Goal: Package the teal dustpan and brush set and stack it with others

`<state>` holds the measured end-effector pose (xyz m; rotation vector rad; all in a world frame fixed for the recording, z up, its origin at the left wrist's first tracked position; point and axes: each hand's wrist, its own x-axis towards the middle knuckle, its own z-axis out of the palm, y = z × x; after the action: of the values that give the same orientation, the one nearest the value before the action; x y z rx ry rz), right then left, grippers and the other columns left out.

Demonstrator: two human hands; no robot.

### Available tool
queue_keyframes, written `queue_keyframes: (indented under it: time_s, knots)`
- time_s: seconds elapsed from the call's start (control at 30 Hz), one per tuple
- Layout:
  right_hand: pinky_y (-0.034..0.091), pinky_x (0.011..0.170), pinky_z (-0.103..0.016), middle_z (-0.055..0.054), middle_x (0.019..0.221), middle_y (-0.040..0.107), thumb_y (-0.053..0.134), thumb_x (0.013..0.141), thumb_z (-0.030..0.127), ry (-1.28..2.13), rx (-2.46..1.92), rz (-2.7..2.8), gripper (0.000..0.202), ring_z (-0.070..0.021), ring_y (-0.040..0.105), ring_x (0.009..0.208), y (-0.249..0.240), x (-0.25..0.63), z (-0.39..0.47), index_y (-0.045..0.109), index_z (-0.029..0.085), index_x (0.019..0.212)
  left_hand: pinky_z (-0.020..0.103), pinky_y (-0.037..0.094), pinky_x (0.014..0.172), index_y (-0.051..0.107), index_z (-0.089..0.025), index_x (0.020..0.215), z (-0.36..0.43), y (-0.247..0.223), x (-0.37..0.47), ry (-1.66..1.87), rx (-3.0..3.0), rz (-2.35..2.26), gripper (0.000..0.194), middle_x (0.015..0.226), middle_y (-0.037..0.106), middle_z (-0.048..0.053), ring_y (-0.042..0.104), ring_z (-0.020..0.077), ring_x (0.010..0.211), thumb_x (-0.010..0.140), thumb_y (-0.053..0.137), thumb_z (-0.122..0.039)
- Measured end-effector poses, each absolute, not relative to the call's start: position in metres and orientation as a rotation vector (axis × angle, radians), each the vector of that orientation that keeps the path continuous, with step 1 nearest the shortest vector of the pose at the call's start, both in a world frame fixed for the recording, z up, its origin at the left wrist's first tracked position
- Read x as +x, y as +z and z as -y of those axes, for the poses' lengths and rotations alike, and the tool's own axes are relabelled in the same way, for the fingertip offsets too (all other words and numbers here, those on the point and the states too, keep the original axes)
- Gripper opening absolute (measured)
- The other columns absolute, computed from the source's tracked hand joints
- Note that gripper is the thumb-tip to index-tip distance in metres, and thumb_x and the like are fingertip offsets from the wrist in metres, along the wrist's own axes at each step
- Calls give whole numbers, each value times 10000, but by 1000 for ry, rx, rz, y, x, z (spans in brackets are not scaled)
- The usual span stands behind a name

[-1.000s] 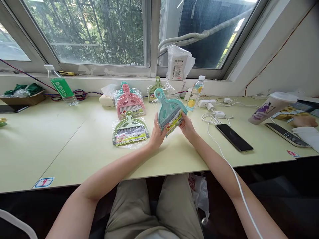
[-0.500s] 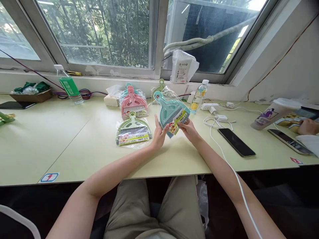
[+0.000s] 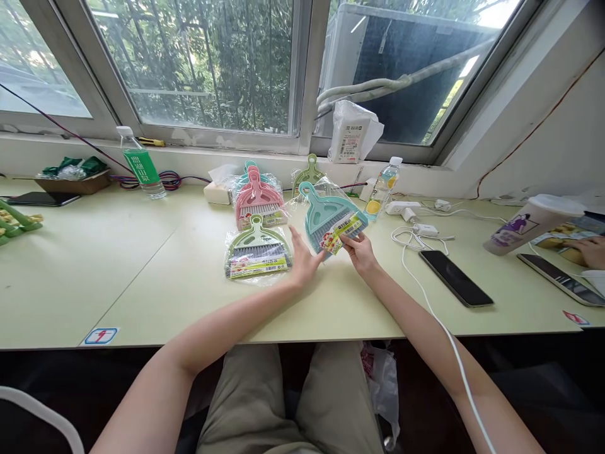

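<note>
My right hand [image 3: 362, 250] pinches the lower right corner of a teal dustpan-and-brush set [image 3: 328, 217] in clear wrap, tilted with its handle pointing away from me. My left hand [image 3: 305, 257] is open, fingers spread, its tips touching the set's lower left edge. A green set [image 3: 258, 249] lies flat on the pale green table [image 3: 142, 271] just left of my left hand. A pink set [image 3: 258, 202] lies behind it on top of another teal one [image 3: 248, 169], and one more green set [image 3: 309, 170] stands behind the held pack.
A black phone [image 3: 455, 277] and white charger cables [image 3: 416, 230] lie right of my hands. A lemon drink bottle [image 3: 382, 188], a green-label bottle [image 3: 140, 165] and a tissue box [image 3: 218, 189] stand near the sill. A tipped cup [image 3: 529, 222] and another person's hand [image 3: 590, 249] are at far right.
The teal set has dropped lower toward the table. My left hand has opened and slid off its side to the lower edge; my right hand keeps its grip.
</note>
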<state>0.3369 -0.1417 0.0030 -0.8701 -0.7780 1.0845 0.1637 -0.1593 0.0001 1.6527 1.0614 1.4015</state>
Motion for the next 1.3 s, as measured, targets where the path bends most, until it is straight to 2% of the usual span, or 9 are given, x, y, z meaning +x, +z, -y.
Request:
queue_keyframes:
  time_s: [0.1, 0.17, 0.3, 0.4, 0.5, 0.67, 0.9, 1.13, 1.3]
  knots:
    - [598, 880, -327, -13, 934, 743, 912, 480, 206, 1070, -881, 755, 519, -204, 705, 950, 1, 337, 141, 638, 209, 921, 518, 4, 1212, -102, -241, 1539, 156, 7, 156, 1564, 2089, -1313, 1064, 1610, -114, 121, -107, 280, 1482, 814, 675, -291]
    - [599, 885, -327, -17, 941, 742, 909, 485, 202, 1068, -898, 759, 515, -204, 706, 953, 0, 336, 141, 636, 209, 922, 577, -56, 1183, 46, -265, 1553, 156, 11, 152, 1509, 2382, -1361, 872, 1619, -23, 95, -80, 282, 1484, 865, 581, -216]
    - [599, 881, -319, -9, 943, 739, 902, 500, 205, 1079, -923, 785, 540, -200, 708, 951, -2, 333, 142, 634, 220, 969, 609, -112, 1159, 472, -276, 1403, 156, 7, 149, 1230, 2875, -1235, 574, 1552, 323, 39, 113, 273, 1483, 874, 440, -56]
    - [600, 869, -311, 3, 923, 738, 902, 508, 220, 1101, -916, 809, 544, -191, 710, 933, -3, 330, 144, 624, 229, 976, 647, -116, 1142, 616, -240, 1249, 155, 2, 150, 1180, 3111, -1100, 477, 1530, 358, 29, 157, 302, 1471, 855, 453, -26]
    - [602, 863, -306, 11, 915, 734, 901, 512, 228, 1112, -901, 826, 543, -181, 709, 918, -3, 329, 144, 612, 237, 972, 657, -102, 1143, 645, -206, 1202, 157, 1, 150, 1182, 3241, -1035, 429, 1533, 340, 50, 180, 311, 1462, 857, 461, -29]
    - [600, 871, -315, 16, 921, 724, 896, 515, 234, 1097, -917, 837, 577, -181, 705, 928, -2, 331, 144, 596, 247, 1007, 655, -2, 1174, 581, -162, 1304, 158, 5, 150, 1071, 3256, -1107, 480, 1533, 334, 82, 205, 313, 1456, 866, 435, -32]
    - [605, 826, -283, 23, 890, 725, 902, 493, 232, 1096, -940, 822, 609, -162, 704, 892, -3, 329, 144, 556, 250, 994, 584, 173, 1206, 607, -128, 1273, 160, 10, 152, 942, 3015, -1061, 450, 1420, 505, 114, 401, 298, 1376, 892, 380, -56]
    - [600, 868, -309, 26, 913, 721, 897, 514, 222, 1087, -916, 813, 588, -171, 701, 935, 1, 330, 145, 563, 262, 997, 670, 54, 1185, 552, -112, 1339, 160, 21, 149, 1240, 2601, -1028, 480, 1525, 331, 128, 89, 321, 1468, 898, 361, -109]
    - [601, 872, -316, 23, 921, 721, 896, 511, 223, 1094, -928, 800, 605, -177, 702, 941, 0, 331, 143, 562, 262, 1015, 671, 87, 1182, 526, -90, 1363, 162, 20, 150, 1150, 2605, -1018, 517, 1483, 404, 152, 125, 329, 1457, 885, 329, -89]
